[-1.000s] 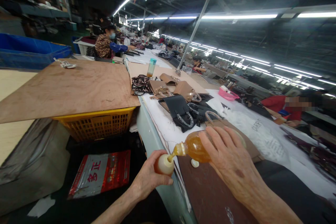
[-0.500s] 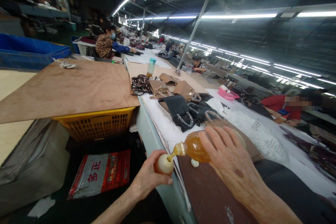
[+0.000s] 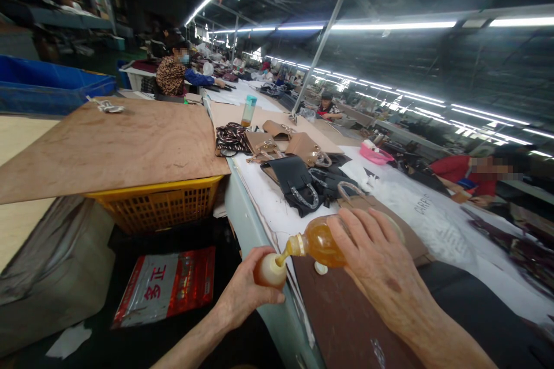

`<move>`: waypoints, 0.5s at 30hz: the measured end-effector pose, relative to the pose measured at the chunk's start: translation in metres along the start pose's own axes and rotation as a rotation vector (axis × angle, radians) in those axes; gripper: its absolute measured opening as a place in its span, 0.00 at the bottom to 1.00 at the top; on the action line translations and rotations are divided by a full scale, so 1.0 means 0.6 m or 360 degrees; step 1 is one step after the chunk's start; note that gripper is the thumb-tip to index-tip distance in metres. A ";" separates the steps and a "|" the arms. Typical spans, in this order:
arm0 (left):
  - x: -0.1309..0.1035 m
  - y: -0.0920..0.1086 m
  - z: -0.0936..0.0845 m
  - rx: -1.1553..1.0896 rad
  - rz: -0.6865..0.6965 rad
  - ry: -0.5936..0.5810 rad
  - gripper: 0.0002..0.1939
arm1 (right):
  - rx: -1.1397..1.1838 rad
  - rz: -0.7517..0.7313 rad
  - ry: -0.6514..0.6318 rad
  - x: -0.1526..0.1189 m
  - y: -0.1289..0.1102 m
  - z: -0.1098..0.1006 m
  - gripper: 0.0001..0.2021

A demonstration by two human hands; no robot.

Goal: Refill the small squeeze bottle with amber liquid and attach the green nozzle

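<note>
My left hand [image 3: 244, 285] is wrapped round a small bottle [image 3: 272, 272] with a pale, open top, held beside the table edge. My right hand [image 3: 376, 253] grips a larger clear plastic bottle [image 3: 324, 242] of amber liquid, tilted with its neck down to the left. A yellowish stream of liquid [image 3: 282, 258] runs from its mouth into the small bottle's opening. Below the larger bottle, a white cap [image 3: 321, 268] lies by a dark brown sheet [image 3: 333, 311]. Behind it is a black handbag [image 3: 294, 181] with wrapped handles.
Tan bags [image 3: 303, 149] and a teal-capped bottle [image 3: 248, 110] stand further back. At left, a brown board [image 3: 108, 150] covers a yellow crate [image 3: 160, 204]; a red and silver bag [image 3: 168, 285] lies below. A pink basket [image 3: 375, 154] and a co-worker's red sleeve [image 3: 450, 172] are at right.
My hands and both bottles stay almost still while the liquid keeps pouring. At right, the co-worker in red has shifted slightly.
</note>
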State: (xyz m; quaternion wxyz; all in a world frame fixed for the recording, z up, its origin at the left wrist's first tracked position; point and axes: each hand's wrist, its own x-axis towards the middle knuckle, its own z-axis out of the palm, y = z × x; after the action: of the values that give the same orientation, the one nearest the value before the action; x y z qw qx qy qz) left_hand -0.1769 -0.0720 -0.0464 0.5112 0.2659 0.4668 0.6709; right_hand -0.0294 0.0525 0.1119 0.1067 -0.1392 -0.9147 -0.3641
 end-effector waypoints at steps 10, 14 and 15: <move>-0.002 0.001 0.002 0.0002 0.0001 0.0003 0.33 | 0.0104 0.0037 0.0002 -0.009 -0.003 0.008 0.25; -0.001 0.001 0.000 0.0044 0.0023 0.0032 0.33 | 0.0172 0.0091 0.0021 -0.012 -0.008 0.009 0.24; 0.000 -0.001 -0.001 0.0056 0.0034 0.0037 0.33 | 0.0179 0.0100 0.0025 -0.013 -0.009 0.010 0.24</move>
State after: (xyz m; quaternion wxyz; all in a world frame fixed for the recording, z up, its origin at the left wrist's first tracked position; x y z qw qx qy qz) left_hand -0.1770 -0.0724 -0.0469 0.4938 0.2720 0.4818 0.6709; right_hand -0.0245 0.0512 0.1019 0.1331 -0.1588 -0.9280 -0.3096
